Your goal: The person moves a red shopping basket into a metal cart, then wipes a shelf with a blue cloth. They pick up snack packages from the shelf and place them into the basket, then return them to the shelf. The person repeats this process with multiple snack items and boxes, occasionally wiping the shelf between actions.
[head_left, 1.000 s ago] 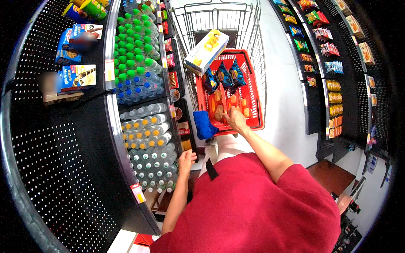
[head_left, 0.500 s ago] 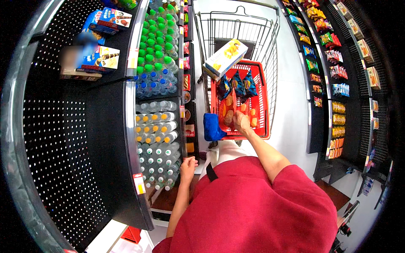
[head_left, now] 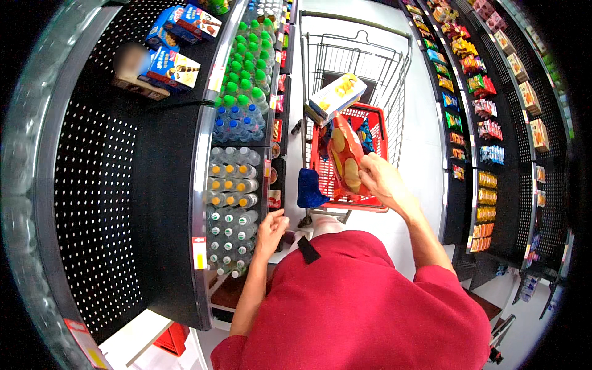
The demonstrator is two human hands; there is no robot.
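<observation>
My right hand (head_left: pixel 382 180) grips a red snack bag with pictures of chips (head_left: pixel 345 159), lifted over the red basket (head_left: pixel 377 157) that sits in a metal shopping cart (head_left: pixel 345 61). A white and yellow box (head_left: pixel 336 95) lies across the basket's far rim. My left hand (head_left: pixel 271 229) hangs free, fingers apart, close to the edge of a shelf of bottles (head_left: pixel 231 203). A blue pouch (head_left: pixel 310 189) hangs at the cart's near left corner.
Black shelves on the left hold green-capped, blue-capped and orange-capped bottles (head_left: pixel 243 74) and blue snack boxes (head_left: pixel 176 65). Shelves on the right carry colourful packets (head_left: pixel 487 129). The pale aisle floor runs past the cart. A red crate (head_left: pixel 171 338) sits low on the left.
My right hand has raised the red chip bag out of the basket and toward me. My left hand has stayed near the bottle shelf. The view has tilted slightly.
</observation>
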